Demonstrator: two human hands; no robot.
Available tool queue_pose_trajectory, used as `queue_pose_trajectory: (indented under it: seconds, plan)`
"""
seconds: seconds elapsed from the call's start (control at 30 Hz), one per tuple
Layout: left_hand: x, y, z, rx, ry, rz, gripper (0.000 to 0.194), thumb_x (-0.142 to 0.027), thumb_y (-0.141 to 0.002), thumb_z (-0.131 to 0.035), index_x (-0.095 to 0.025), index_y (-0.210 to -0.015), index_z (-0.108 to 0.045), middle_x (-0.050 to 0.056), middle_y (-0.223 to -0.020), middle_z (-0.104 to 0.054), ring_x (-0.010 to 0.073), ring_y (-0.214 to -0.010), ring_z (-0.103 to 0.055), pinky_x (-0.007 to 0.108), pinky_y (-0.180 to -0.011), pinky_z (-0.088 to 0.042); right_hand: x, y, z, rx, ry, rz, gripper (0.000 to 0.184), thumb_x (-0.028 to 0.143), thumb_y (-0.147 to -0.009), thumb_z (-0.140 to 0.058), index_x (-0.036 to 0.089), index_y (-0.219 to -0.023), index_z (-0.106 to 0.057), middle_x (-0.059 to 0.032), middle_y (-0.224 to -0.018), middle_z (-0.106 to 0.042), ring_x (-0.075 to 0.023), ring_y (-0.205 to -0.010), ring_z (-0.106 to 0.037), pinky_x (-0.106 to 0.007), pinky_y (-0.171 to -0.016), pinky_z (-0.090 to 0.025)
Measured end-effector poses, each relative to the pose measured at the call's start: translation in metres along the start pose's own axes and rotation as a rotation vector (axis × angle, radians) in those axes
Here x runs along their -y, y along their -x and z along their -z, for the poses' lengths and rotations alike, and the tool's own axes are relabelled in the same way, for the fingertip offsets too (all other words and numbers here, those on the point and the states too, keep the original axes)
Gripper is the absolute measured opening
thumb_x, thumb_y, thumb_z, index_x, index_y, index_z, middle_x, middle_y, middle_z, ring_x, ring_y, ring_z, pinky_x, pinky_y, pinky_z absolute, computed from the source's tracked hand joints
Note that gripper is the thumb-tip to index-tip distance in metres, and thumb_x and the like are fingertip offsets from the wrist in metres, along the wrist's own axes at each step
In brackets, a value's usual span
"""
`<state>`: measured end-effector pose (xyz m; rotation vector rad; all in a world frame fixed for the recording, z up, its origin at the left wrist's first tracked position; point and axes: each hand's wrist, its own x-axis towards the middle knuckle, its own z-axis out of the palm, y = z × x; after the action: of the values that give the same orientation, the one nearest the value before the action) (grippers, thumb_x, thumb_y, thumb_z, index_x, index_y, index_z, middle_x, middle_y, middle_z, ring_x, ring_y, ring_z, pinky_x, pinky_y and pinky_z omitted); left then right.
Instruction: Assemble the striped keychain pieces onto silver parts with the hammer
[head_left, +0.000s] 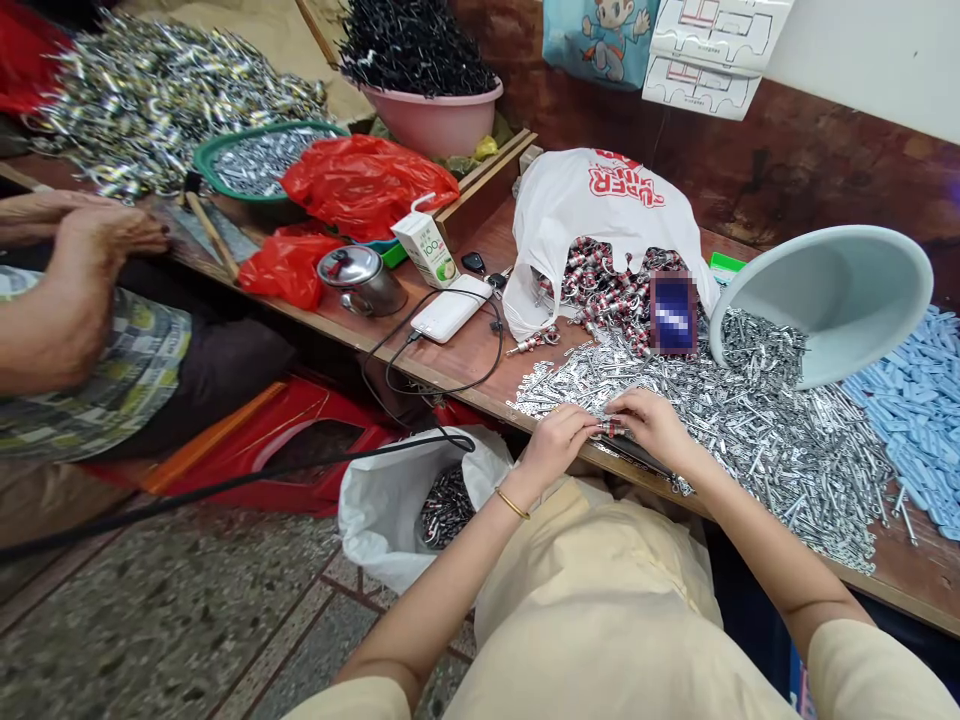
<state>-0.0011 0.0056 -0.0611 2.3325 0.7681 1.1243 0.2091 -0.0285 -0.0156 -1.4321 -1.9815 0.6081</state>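
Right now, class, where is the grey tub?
The tub lies tipped at the head view's right, between white bag and blue pieces, metal parts at its mouth.

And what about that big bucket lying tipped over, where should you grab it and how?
Probably by the raised upper edge of its rim, coming from above. The bucket leans on its side with its mouth toward the pile of small metal parts, so that edge stands up free. The low edge looks harder, with metal parts lying against it.
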Motion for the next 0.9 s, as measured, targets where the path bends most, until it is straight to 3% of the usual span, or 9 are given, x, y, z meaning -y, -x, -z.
queue_pose_trajectory:
  seconds: [0.27,0.57,0.7,0.77,0.9]
  plan:
    - [0.0,-0.002,0.001,-0.003,0.005,-0.019,0.017,-0.027,-0.1,-0.058,-0.019,-0.092,-0.071,0.004,-0.086,-0.073,0.0171,-0.083,-0.067,0.032,-0.077,-0.055,-0.002,0.002,-0.006,0.012,0.132,0.022,0.018,0.01,-0.091,-0.063,0.023,-0.09,-0.076,-0.0064,-0.091,-0.074,-0.0216,-0.089,-0.064,-0.034,-0.08,-0.05]
    - [0.001,0.0,0.001,0.008,0.028,0.019,0.018,-0.025,-0.1,-0.059,-0.019,-0.098,-0.075,0.005,-0.089,-0.074,0.0173,-0.084,-0.068,0.032,-0.078,-0.056,-0.001,0.004,-0.003,0.032,-0.036,-0.038,0.013,0.015,-0.09,-0.067,0.023,-0.082,-0.073,-0.0038,-0.085,-0.072,-0.0206,-0.085,-0.063,-0.034,-0.079,-0.049]
    - [-0.006,-0.001,0.002,-0.005,0.104,0.071,0.021,-0.02,-0.099,-0.058,-0.021,-0.104,-0.078,0.005,-0.088,-0.076,0.0162,-0.081,-0.068,0.031,-0.076,-0.055,0.006,0.013,-0.007,-0.07,-0.076,-0.025,0.007,0.024,-0.093,-0.065,0.024,-0.094,-0.072,-0.0079,-0.104,-0.071,-0.0246,-0.102,-0.064,-0.042,-0.092,-0.051]
    - [-0.012,-0.002,0.003,-0.048,0.18,0.145,0.019,-0.02,-0.098,-0.06,-0.021,-0.102,-0.079,0.005,-0.087,-0.077,0.0159,-0.079,-0.069,0.03,-0.074,-0.056,0.013,0.02,-0.011,-0.157,-0.092,-0.057,0.015,0.028,-0.093,-0.065,0.025,-0.107,-0.069,-0.0108,-0.119,-0.067,-0.0267,-0.115,-0.061,-0.045,-0.099,-0.05]
    - [-0.026,-0.005,0.006,-0.092,0.269,0.281,0.016,-0.021,-0.094,-0.065,-0.021,-0.099,-0.081,0.005,-0.085,-0.077,0.0151,-0.075,-0.069,0.028,-0.069,-0.055,0.024,0.029,-0.019,-0.223,-0.201,-0.146,0.012,0.028,-0.095,-0.06,0.025,-0.105,-0.066,-0.009,-0.106,-0.068,-0.0234,-0.099,-0.065,-0.037,-0.08,-0.057]
